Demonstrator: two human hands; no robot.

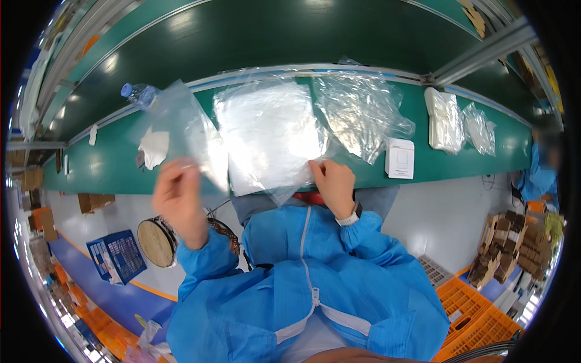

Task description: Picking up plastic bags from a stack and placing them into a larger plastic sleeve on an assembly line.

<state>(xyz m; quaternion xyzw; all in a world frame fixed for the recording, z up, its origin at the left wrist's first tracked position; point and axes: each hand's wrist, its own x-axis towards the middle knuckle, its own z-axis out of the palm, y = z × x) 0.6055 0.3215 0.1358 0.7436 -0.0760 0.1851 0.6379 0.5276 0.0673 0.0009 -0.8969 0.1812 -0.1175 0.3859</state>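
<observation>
We are seeing small dark print on the white box (400,158). Left of the bag stack (263,136), the clear bag (204,134) is slanting lengthwise from upper left to lower right. Our left hand (180,192) is blurring at its edge, our right hand (334,186) touching the stack; we cannot tell if either is pinching.

Bright, glare on bags (266,136), curved edges

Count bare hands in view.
2: left hand, left of the bag stack; right hand, at its near right corner. The far-right person's hands may be hidden.
</observation>
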